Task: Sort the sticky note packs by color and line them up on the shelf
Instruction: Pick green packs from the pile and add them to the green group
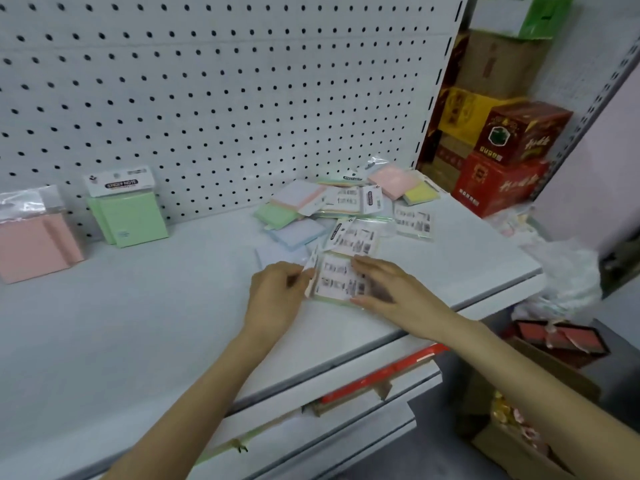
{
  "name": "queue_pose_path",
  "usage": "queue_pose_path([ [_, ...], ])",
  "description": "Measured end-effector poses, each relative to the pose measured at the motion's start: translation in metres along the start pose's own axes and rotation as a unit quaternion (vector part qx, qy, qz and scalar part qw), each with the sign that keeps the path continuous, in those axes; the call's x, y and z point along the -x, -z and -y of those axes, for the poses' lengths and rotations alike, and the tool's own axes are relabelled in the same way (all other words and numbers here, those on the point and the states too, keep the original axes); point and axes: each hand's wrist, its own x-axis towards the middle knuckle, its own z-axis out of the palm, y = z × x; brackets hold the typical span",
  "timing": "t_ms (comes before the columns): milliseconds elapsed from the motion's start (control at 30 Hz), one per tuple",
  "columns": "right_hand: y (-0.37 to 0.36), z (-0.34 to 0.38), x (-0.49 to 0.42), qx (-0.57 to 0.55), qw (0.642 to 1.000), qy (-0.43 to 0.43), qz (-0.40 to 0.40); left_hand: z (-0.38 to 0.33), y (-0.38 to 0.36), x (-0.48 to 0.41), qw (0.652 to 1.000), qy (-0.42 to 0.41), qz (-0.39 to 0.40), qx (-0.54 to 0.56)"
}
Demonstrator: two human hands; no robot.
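As the heap (332, 209) lies mixed at 12 o'clock from the hands, step: sorting is early; one pack is being pulled out for a colour check.
Pack (337, 282): flat on the shelf (138, 323) between both hands, at the heap's 6 o'clock edge, back side up, green edge showing.
Left hand (277, 289): fingers curled, pinching the pack's left edge.
Right hand (384, 289): fingers nearly straight and together, lying on the pack's right side; can't tell if the thumb hooks under.
Green packs (131, 216): upright against the pegboard (207, 81) at 10 o'clock.
Pink packs (34, 247): just beside them, at 9 o'clock.
Next move: likely lift the pack, flip it face out and stand it with the green packs; needs a firm two-sided hold, since the wrapper looks slippery.
Writing: the green header card reads "STICKY NOTE"; the backs show barcodes and fine print, unreadable.
Red cartons (498, 181): at 2 o'clock, print not legible.
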Motion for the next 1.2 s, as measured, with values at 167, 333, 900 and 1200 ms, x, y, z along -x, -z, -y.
queue_pose_path([
  [167,-0.010,0.000,0.001,-0.031,0.999,0.025,-0.032,-0.016,0.003,0.006,0.953,0.111,0.033,0.280],
  [333,-0.008,0.000,-0.004,-0.125,0.988,0.036,-0.077,-0.043,0.012,0.004,0.898,0.147,0.044,0.413],
  [900,0.029,-0.020,-0.014,-0.639,0.768,-0.031,-0.037,-0.099,-0.003,-0.021,0.949,0.045,0.025,0.313],
  [1200,0.057,-0.062,-0.022,-0.698,0.709,-0.099,-0.021,-0.058,-0.056,-0.040,0.993,0.102,-0.050,0.044],
])
